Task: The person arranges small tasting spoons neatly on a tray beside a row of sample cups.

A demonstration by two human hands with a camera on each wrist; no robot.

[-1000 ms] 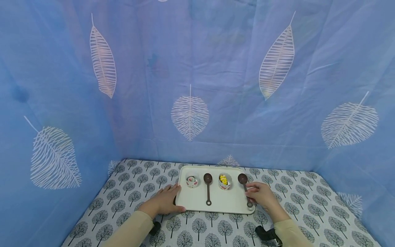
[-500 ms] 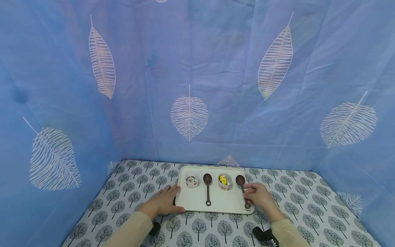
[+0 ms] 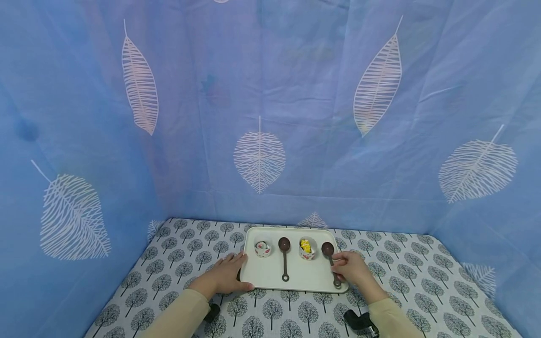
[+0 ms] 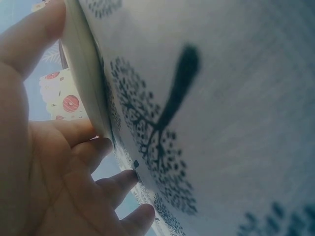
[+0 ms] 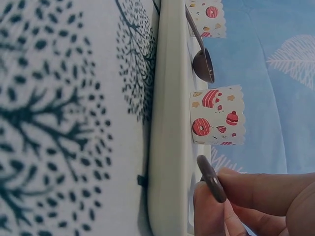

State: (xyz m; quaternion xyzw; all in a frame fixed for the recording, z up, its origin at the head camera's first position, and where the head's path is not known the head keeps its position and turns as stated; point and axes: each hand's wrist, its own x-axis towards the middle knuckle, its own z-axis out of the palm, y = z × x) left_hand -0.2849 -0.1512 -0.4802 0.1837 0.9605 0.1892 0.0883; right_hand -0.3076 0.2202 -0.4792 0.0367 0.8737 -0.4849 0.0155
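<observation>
A cream tray (image 3: 264,274) holds two brown measuring spoons and two paper baking cups. My left hand (image 3: 226,274) rests against its left end, fingers spread; in the left wrist view the thumb (image 4: 37,37) touches the tray's side. With thumb and fingers my right hand (image 3: 355,271) pinches the handle of the right measuring spoon (image 3: 327,249), whose ringed end (image 5: 211,179) shows up close in the right wrist view. Left of it stands a cup (image 3: 307,253) with yellow and dark bits inside. The other spoon (image 3: 285,258) lies between that cup and the left cup (image 3: 262,252).
A tree-print cloth (image 3: 272,312) covers the table under the tray. Blue leaf-patterned curtains (image 3: 296,164) hang behind and at both sides. Black wrist straps (image 3: 359,320) sit at the sleeves.
The right hand has shifted the right measuring spoon slightly left, towards the cup with yellow bits. My left hand stays at the tray's left end.
</observation>
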